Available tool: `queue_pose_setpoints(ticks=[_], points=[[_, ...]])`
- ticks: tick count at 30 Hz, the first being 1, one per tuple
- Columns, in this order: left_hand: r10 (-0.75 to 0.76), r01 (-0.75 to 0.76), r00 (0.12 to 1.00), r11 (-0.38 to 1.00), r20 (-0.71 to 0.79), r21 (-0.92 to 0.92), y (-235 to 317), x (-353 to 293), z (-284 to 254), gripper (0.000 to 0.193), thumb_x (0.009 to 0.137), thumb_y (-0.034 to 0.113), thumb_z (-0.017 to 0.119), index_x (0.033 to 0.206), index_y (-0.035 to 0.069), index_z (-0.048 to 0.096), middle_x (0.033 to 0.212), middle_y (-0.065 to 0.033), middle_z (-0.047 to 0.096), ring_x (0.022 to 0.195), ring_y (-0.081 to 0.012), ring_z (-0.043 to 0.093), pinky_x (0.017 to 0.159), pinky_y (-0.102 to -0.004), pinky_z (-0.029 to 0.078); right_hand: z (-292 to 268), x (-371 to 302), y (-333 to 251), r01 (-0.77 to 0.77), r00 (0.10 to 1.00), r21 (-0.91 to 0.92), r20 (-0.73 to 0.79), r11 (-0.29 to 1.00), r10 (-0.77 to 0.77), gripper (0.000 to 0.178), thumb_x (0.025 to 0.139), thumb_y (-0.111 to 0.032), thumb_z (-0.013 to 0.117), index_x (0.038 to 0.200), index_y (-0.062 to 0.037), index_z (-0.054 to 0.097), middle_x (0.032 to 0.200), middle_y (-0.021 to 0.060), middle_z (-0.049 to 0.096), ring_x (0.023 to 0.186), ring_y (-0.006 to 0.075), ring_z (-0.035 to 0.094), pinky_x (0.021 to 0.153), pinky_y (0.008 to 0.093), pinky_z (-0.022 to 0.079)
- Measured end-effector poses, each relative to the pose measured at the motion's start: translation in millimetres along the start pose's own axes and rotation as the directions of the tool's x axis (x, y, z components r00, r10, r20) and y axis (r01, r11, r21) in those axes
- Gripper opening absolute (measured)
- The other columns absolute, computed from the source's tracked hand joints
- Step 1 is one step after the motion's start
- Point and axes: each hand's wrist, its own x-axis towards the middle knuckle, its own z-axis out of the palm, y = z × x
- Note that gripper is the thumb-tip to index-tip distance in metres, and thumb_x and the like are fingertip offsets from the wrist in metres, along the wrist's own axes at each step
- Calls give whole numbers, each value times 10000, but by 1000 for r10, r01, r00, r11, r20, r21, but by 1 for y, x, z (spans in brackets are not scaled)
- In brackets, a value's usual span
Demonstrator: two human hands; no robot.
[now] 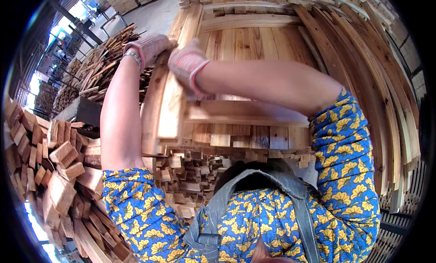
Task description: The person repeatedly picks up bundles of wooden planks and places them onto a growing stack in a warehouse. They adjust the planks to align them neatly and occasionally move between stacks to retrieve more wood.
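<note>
Plank [170, 115] at gloved left hand [152, 48] and right hand [187, 63], close together, grip unclear, could skid if pushed unevenly.

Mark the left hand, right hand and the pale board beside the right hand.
Left hand [151, 47]: head view, middle of the gloved hand.
Right hand [187, 65]: head view, middle of the gloved hand.
Pale board [171, 110]: head view, face of its nearer half.

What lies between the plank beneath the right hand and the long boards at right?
In the head view: side-by-side boards, crosswise boards, and the right forearm above them.
</note>
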Motion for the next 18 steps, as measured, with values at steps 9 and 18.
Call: queue_pose_setpoints(ticks=[9,18], points=[[-346,256,930,852,-123,-458,-16,8,13,356,866,350,603,958,15,679,852,-87,681,785,-199,608,754,-365,465,-34,-29,14,187,981,-89,-43,978,-192,497,814,-357,732,1220,-80,654,1299,108,595,1083,290,633,831,607,494],[-244,158,962,865,-125,-476,-16,-6,18,352,853,391,664,973,60,678,893,-36,653,787,-162,573,738,-332,479,16,-211,193,-198,980,268,90,943,180,592,900,-431,491,1323,-17,503,1235,275,577,1111,384,595,945,450,465]])
